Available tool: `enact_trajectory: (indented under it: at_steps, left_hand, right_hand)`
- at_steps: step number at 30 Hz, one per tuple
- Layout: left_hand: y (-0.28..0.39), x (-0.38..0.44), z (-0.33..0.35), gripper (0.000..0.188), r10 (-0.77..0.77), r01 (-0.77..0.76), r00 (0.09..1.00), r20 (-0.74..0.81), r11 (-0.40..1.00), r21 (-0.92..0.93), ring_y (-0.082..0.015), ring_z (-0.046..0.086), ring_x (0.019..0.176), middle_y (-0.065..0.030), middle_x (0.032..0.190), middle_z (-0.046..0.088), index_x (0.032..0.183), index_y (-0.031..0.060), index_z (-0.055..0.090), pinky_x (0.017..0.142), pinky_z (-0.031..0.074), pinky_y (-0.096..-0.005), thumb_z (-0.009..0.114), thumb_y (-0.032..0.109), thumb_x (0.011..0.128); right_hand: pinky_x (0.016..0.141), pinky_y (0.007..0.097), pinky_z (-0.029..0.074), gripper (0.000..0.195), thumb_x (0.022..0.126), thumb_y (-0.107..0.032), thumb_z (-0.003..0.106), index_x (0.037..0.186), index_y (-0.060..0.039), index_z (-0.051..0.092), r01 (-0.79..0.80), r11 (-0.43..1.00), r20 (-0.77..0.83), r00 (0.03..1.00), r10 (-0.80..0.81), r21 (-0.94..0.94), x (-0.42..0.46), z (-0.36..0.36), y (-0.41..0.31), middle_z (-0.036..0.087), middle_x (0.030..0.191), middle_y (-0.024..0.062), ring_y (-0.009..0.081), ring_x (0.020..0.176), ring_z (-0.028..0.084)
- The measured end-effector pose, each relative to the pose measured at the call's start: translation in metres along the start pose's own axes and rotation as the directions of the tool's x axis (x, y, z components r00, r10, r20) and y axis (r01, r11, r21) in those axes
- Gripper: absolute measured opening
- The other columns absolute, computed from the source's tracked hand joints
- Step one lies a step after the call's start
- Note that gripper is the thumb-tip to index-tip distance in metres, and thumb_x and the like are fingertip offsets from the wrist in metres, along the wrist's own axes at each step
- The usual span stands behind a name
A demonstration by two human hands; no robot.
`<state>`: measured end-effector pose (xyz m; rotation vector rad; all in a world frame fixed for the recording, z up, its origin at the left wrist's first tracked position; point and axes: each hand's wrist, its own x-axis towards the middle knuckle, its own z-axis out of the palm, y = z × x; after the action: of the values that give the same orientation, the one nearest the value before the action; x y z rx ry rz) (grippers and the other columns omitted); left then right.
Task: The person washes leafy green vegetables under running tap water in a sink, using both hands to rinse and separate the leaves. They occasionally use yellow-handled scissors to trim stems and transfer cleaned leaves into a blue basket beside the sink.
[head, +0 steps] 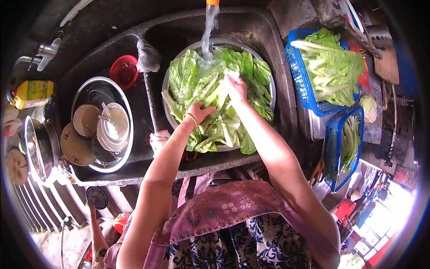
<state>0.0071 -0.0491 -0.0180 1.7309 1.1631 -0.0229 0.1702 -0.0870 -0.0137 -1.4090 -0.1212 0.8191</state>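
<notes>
A wide metal basin (274,90) in the dark stone sink brims with wet leafy greens (181,72). Water (209,27) pours from an orange-tipped tap (213,2) onto the leaves at the far side. My right hand (236,88) grips the white base of a leaf bunch (215,95) over the middle of the basin. Below and to its left, my left hand (198,114), a yellow bangle at its wrist, holds the leafy end of that bunch. Its fingertips are partly hidden among the leaves.
Left of the divider (151,104), a metal basin (129,154) holds used bowls and plates beside a red bowl (124,71). Blue baskets (295,67) of greens stand on the right. A yellow bottle (33,94) is far left; another person's limb (96,228) shows lower left.
</notes>
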Motion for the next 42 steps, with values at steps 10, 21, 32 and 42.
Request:
enact_trajectory:
  at_steps: [10, 21, 32, 42]
  left_hand:
    - [0.019, -0.025, -0.038, 0.015, 0.231, -0.231, 0.971, -0.060, 0.973, 0.008, -0.0150, 0.060, 0.062, -0.0080, 0.072, 0.064, 0.085, 0.0026, 0.063, 0.057, 0.047, -0.0233, 0.061, 0.013, 0.075]
    - [0.028, 0.019, -0.021, 0.025, 0.216, -0.198, 0.949, -0.228, 0.975, 0.099, -0.0229, 0.057, 0.079, -0.0085, 0.085, 0.060, 0.098, 0.0038, 0.058, 0.076, 0.044, -0.0327, 0.056, 0.018, 0.077]
    - [-0.048, 0.016, -0.023, 0.024, 0.009, -0.087, 0.987, -0.161, 0.872, -0.483, -0.0206, 0.055, 0.073, -0.0125, 0.084, 0.060, 0.097, 0.0010, 0.056, 0.068, 0.043, -0.0280, 0.045, 0.018, 0.084]
    - [0.008, 0.000, -0.059, 0.031, 0.254, -0.251, 0.965, -0.059, 0.967, 0.053, -0.0363, 0.055, 0.081, -0.0214, 0.085, 0.058, 0.090, 0.0001, 0.056, 0.071, 0.044, -0.0397, 0.042, 0.027, 0.086]
  right_hand:
    - [0.059, 0.0236, 0.042, 0.014, 0.090, -0.016, 0.042, 0.084, -0.0047, 0.048, 0.656, 0.744, -0.011, 0.751, -0.660, 0.123, -0.063, 0.016, -0.214, 0.053, 0.068, 0.0044, 0.0104, 0.064, 0.051]
    - [0.036, 0.0156, 0.031, 0.014, 0.074, -0.017, 0.063, 0.077, -0.0070, 0.054, -0.179, 0.954, 0.075, 0.976, 0.202, -0.242, -0.040, 0.012, -0.100, 0.044, 0.054, -0.0032, 0.0039, 0.042, 0.037]
    - [0.051, 0.0233, 0.041, 0.022, 0.071, -0.018, 0.067, 0.086, -0.0034, 0.059, -0.208, 0.850, 0.146, 0.939, 0.313, -0.484, -0.038, 0.025, -0.015, 0.059, 0.072, 0.0024, 0.0096, 0.056, 0.052]
    - [0.056, 0.0204, 0.047, 0.009, 0.075, -0.005, 0.059, 0.073, -0.0044, 0.051, 0.068, 0.761, 0.316, 0.930, 0.185, -0.645, -0.042, 0.018, -0.016, 0.061, 0.094, 0.0104, 0.0100, 0.066, 0.057]
